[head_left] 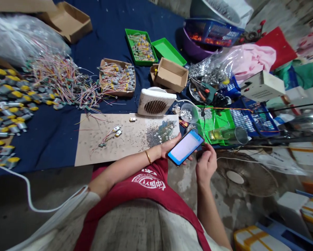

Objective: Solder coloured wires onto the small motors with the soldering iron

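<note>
One head-worn camera, which faces forward and steeply down.
It looks from above the chest, so the red apron (140,198) lies very near, in the lower middle. The left hand (172,143) and the right hand (206,164) are seen from above at close range, a little right of the centre. The dark blue cloth (101,21) extends farther away, toward the top — the view is wide, and takes in also the floor (182,181).

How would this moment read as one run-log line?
left hand: holding lit phone | right hand: beside phone, contact unclear | tan board: small motors on it
</note>
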Demonstrator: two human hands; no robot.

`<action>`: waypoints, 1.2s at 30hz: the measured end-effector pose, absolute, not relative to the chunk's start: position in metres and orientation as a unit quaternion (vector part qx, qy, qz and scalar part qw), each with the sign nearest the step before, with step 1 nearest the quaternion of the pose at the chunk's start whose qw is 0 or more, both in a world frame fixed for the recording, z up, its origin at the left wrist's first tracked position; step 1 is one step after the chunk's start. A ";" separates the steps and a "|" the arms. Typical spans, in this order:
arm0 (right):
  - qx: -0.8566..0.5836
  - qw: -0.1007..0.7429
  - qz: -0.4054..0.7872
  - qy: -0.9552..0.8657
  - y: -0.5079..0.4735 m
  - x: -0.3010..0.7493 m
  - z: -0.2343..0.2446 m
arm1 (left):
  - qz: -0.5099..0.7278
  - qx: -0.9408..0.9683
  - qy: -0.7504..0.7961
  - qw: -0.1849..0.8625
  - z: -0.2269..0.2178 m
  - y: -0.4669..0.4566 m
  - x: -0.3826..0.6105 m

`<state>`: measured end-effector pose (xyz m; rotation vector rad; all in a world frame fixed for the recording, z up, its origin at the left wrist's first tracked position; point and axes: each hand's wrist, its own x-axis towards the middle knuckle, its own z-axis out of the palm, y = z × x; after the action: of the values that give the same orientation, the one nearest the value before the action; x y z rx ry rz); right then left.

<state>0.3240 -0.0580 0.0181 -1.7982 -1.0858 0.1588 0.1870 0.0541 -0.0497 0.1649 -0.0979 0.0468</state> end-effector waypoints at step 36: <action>-0.652 0.578 0.399 -0.285 -0.036 0.323 0.028 | 0.031 0.057 -0.020 0.998 -0.034 0.053 0.181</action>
<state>0.3234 -0.0355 0.0283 -1.5258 -0.6661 0.9322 0.1809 0.0530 -0.0339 0.1139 -0.0391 0.0622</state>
